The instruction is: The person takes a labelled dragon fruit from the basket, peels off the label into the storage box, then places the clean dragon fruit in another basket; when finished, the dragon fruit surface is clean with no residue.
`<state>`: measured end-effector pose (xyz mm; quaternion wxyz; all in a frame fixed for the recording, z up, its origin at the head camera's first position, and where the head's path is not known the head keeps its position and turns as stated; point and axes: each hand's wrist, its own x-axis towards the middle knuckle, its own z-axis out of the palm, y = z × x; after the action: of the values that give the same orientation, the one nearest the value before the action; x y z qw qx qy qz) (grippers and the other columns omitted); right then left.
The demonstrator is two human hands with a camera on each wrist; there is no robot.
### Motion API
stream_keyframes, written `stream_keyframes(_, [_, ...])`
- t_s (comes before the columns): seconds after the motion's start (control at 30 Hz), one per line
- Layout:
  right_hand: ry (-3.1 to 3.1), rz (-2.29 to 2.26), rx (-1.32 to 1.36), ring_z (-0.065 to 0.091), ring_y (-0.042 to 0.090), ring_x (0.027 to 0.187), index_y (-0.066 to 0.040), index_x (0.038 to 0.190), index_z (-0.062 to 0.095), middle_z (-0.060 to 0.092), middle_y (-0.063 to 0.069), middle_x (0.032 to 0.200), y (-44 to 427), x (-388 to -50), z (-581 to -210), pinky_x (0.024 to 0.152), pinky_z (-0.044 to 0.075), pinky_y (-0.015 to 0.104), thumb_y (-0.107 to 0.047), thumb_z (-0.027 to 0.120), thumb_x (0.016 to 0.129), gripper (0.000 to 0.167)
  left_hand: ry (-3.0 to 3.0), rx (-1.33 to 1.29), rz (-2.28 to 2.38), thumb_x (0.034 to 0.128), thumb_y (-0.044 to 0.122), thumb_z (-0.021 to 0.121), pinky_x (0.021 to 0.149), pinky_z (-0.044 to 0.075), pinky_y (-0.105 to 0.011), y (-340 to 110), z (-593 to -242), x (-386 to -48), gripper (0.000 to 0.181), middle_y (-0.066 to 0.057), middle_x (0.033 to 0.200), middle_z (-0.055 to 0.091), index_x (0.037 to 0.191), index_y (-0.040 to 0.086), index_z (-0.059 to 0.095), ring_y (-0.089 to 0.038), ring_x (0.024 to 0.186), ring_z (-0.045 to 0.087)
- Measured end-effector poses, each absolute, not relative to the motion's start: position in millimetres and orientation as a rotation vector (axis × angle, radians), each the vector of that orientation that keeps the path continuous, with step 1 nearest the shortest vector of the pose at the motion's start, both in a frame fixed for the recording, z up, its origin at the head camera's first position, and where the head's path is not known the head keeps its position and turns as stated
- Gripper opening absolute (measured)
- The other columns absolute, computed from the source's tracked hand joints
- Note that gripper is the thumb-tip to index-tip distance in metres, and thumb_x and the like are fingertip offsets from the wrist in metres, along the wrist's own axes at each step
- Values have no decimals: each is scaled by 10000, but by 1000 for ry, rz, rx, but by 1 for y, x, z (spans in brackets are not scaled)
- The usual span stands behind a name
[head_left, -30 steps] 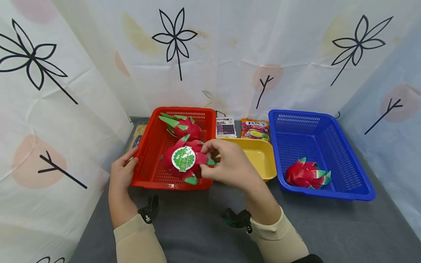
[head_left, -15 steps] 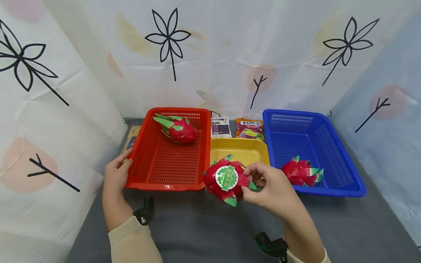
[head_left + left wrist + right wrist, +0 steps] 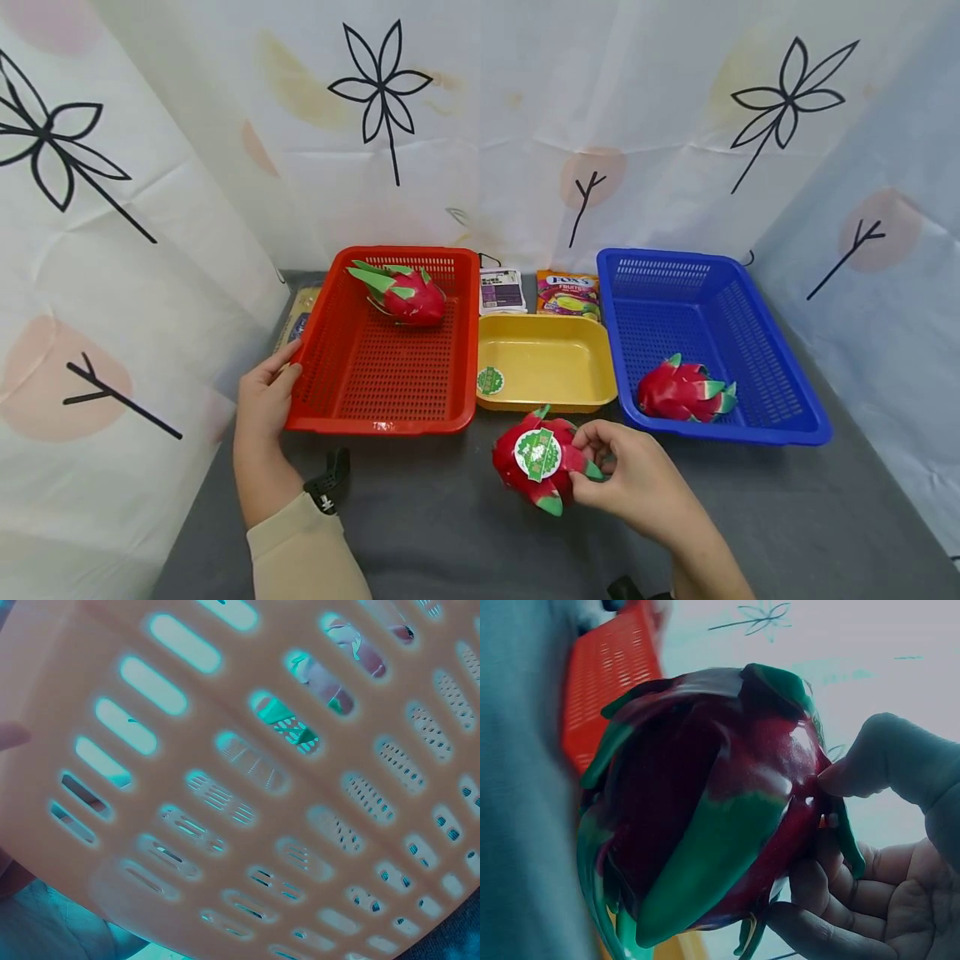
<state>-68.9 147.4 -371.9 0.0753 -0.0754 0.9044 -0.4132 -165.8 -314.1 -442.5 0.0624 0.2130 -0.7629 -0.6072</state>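
Observation:
My right hand [image 3: 633, 483] pinches a leaf-like scale of a red dragon fruit [image 3: 512, 465] with green tips and a round green-and-white sticker, in front of the yellow tray [image 3: 555, 358]. The right wrist view shows this dragon fruit [image 3: 705, 765] close up, thumb and fingers at its side. My left hand [image 3: 262, 396] grips the left rim of the red basket [image 3: 390, 367], where another dragon fruit [image 3: 420, 300] lies at the back. The slotted basket wall [image 3: 225, 712] fills the left wrist view. A third dragon fruit [image 3: 678, 392] lies in the blue basket [image 3: 720, 321].
A round green sticker [image 3: 491, 381] is in the yellow tray's left front corner. Behind the tray are a white-and-purple package [image 3: 501, 290] and a Fox's Fruits candy bag [image 3: 567, 293]. A yellowish packet [image 3: 300, 314] is partly hidden left of the red basket. Printed curtains surround the grey table [image 3: 442, 533].
My right hand has carried the stickered dragon fruit from over the red basket rightward and toward me, to in front of the yellow tray. The left hand keeps its hold on the red basket's rim.

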Motion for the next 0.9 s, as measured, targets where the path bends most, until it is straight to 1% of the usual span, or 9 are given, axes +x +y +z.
stream_keyframes(0.17, [2743,-1162,-195,559,150,726,-138,932,675,591,-56,770,146,-75,-390,618,501,259,-89,846,683,307,-2313,634,-1824,1051,241,518,749,539,-139,-315,-443,-166,470,-158,1492,511,1521,236,510,-48,928,624])
stream_keyframes(0.33, [2773,-1119,-194,556,136,726,-158,918,677,591,-72,765,141,-82,-398,623,495,263,-111,855,672,307,-2306,635,-1839,1052,243,522,765,548,-154,-314,-442,-165,470,-157,1492,511,1522,243,508,-66,943,626])
stream_keyframes(0.47, [2793,-1061,-236,544,116,712,-170,911,679,583,-91,753,138,-86,-401,618,482,267,-136,864,676,301,-2299,641,-1841,1050,237,536,758,556,-162,-313,-442,-165,466,-162,1446,543,1515,231,519,-50,893,647])
stream_keyframes(0.57, [2814,-1002,-263,529,100,701,-182,908,680,573,-104,746,134,-88,-404,617,474,277,-162,873,671,306,-2303,633,-1832,1049,233,542,747,560,-167,-311,-442,-166,462,-159,1376,579,1510,219,528,-47,858,661])
stream_keyframes(0.67, [2822,-975,-264,523,99,693,-190,898,680,567,-104,739,132,-90,-405,612,473,288,-162,877,664,307,-2324,616,-1823,1051,252,539,738,562,-170,-312,-441,-167,468,-172,1353,581,1517,218,522,-51,855,656])
stream_keyframes(0.8, [2810,-973,-273,522,102,687,-193,891,683,564,-100,735,131,-93,-405,605,466,289,-146,868,681,283,-2374,608,-1780,1051,310,528,732,559,-166,-314,-437,-163,497,-180,1387,561,1540,224,496,-96,927,636])
stream_keyframes(0.87, [2798,-974,-271,522,103,688,-194,891,685,563,-97,735,130,-94,-405,605,463,289,-142,866,690,275,-2382,590,-1733,1049,318,526,788,549,-172,-312,-432,-160,499,-158,1423,551,1538,219,501,-155,1026,623])
stream_keyframes(0.9, [2793,-974,-269,522,105,688,-193,893,686,563,-96,736,130,-94,-405,605,463,290,-141,866,694,273,-2384,578,-1699,1047,316,527,841,554,-210,-310,-429,-158,499,-146,1442,542,1535,214,505,-197,1084,619])
